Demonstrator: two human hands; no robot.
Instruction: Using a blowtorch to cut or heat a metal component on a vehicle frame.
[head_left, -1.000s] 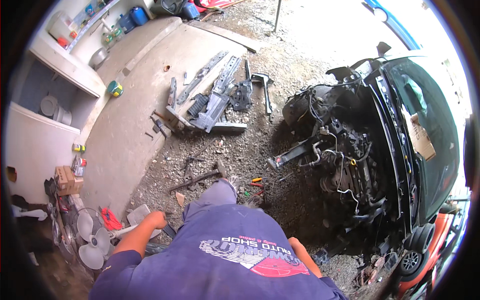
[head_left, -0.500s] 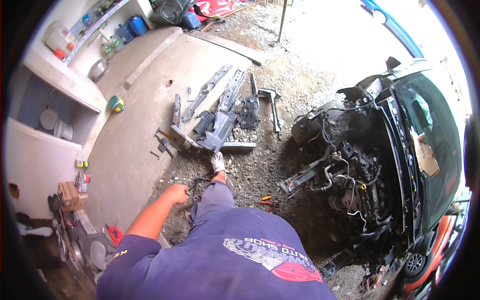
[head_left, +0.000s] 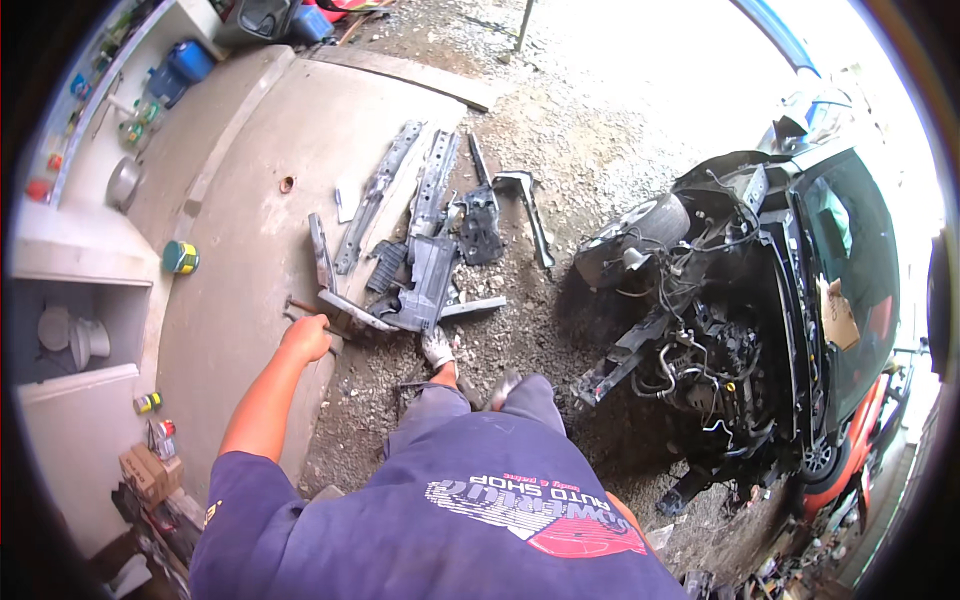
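Observation:
My left hand [head_left: 308, 338] reaches down over the edge of the concrete slab, its fingers curled. It covers part of a few hand tools lying there; whether it grips one is hidden. A thin brown tool handle [head_left: 298, 303] sticks out just beyond the knuckles. To the right of the hand lie removed car parts: a grey metal bar [head_left: 357, 312], a black plastic panel [head_left: 426, 285] and long perforated metal rails [head_left: 378, 198]. My right hand is out of sight; only a bit of that arm shows beside my shirt.
A dark car [head_left: 850, 290] with its front end stripped stands at the right, engine parts and a wheel [head_left: 650, 225] exposed. Gravel [head_left: 540, 340] lies between it and the concrete slab [head_left: 235, 290]. A green-and-yellow can [head_left: 181, 257] and a cardboard box [head_left: 151, 472] stand at the left.
My left hand has moved forward and left, from above the gravel to the tools at the slab's edge. My view has shifted, and a second foot now shows.

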